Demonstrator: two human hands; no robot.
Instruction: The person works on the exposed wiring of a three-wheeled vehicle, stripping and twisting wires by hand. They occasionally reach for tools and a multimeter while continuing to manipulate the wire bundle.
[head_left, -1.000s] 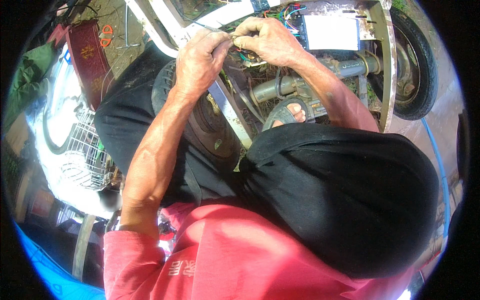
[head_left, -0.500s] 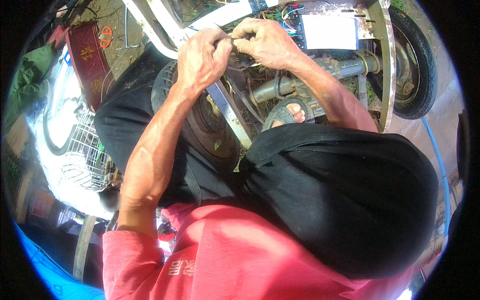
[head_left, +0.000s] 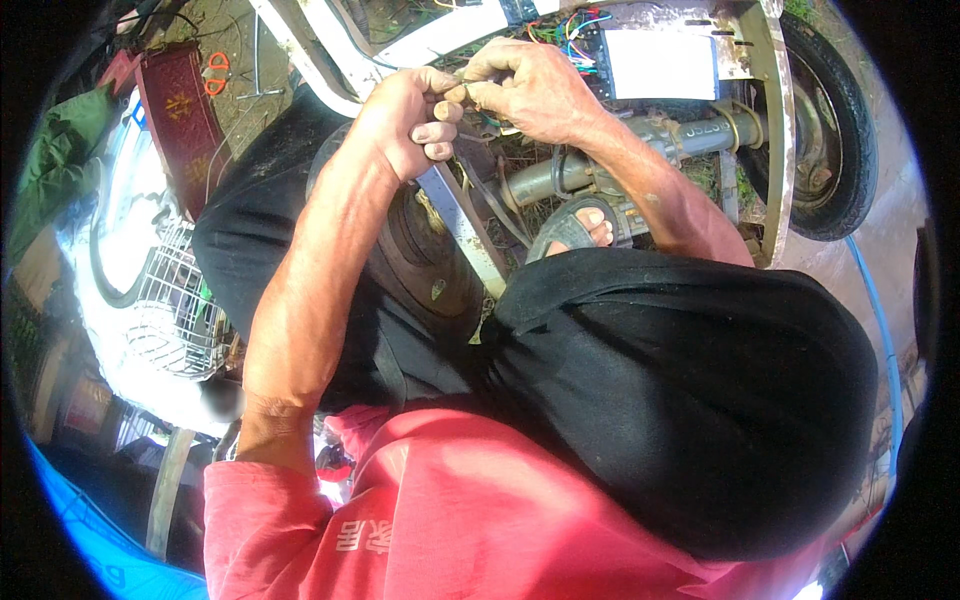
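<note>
My left hand (head_left: 408, 122) is turned with its curled fingers showing, thumb and forefinger pinched together. Its fingertips meet those of my right hand (head_left: 538, 88), which also pinches. Whatever is between them is too small to make out. Both hands are above a white metal vehicle frame (head_left: 425, 45). Just right of my right hand are thin coloured wires (head_left: 575, 38), running by a box with a bright white top (head_left: 660, 65). Below the hands a grey axle tube (head_left: 540, 182) crosses the frame.
A black-tyred wheel (head_left: 825, 130) stands at the right, another wheel (head_left: 425, 255) beside my legs. To the left lie orange-handled scissors (head_left: 216, 74), a metal rod (head_left: 257, 60), a dark red panel (head_left: 180, 110) and a white wire basket (head_left: 180, 300). My sandalled foot (head_left: 575, 230) is under the frame.
My left hand has rolled over, so its fingers and part of the palm now show instead of its back. My right hand stays nearly in place, still pinching.
</note>
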